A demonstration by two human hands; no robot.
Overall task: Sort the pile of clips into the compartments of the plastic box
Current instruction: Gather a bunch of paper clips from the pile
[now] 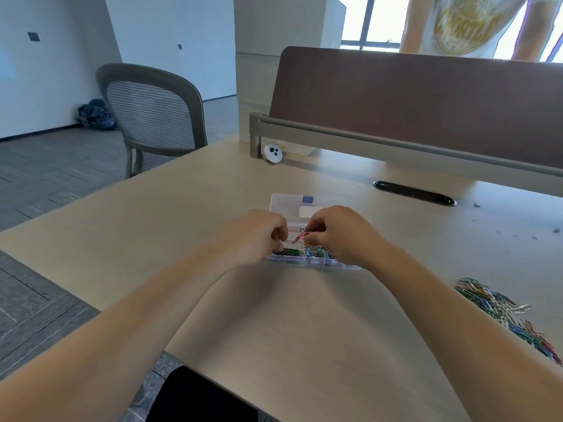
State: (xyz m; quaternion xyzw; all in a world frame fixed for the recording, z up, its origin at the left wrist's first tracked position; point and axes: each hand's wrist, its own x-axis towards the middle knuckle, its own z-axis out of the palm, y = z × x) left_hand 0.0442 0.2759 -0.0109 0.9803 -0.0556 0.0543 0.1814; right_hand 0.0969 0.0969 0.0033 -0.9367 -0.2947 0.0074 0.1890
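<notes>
So it's a big pale wood-look desk (274,330) in an office-type room with white walls and grey plank flooring. Along the far edge of the desk runs a brown divider panel (411,92) on a grey rail, and behind it someone stands in a white t-shirt (466,25) with a yellow round print; there's lettering in it but I can't read it. Off to the left is a grey mesh-back chair (152,117), and a dark blue bundle (96,114) sits on the floor by the wall. A black oval cable slot (414,192) is set into the desktop, and a little white round gadget (273,152) leans near the divider post.

The pile of clips (502,312), all mixed colours, is on the right side of the desk, well apart from the clear plastic box (286,201), which lies open in the middle. Its near compartments already hold green, dark and blue clips.

Both hands are over the box. The right hand (341,236) is pinching a small bunch of red, blue and yellow clips (301,237) at the fingertips. The left hand (262,233) is curled into a loose fist next to them, can't tell if it's got anything
</notes>
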